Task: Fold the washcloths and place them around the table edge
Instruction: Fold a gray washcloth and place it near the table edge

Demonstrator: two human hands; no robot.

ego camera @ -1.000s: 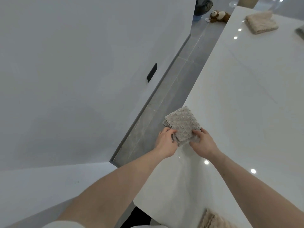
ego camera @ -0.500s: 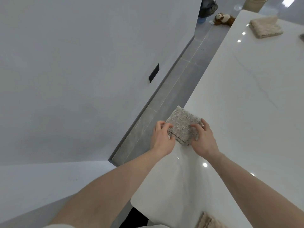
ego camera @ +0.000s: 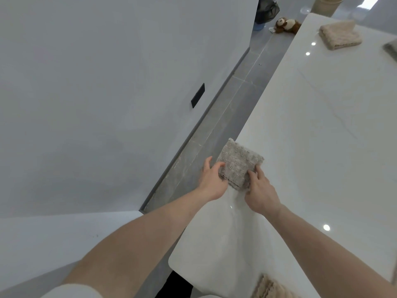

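White worktop (ego camera: 322, 147): both hands, left hand (ego camera: 211, 181) and right hand (ego camera: 261, 190), pinch the folded washcloth's (ego camera: 239, 163) near corners, squaring it at the 9 o'clock edge.

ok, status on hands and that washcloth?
Both hands, left hand and right hand, grip grey washcloth at table edge, corner overhanging. Nothing in the way.

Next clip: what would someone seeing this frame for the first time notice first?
First, the two bare hands meeting on a folded grey washcloth at the white table's left edge, its corner overhanging the floor: left hand on its left side, right hand on its near end. Next, a folded beige washcloth at the far corner, and a plush toy on the floor beyond.
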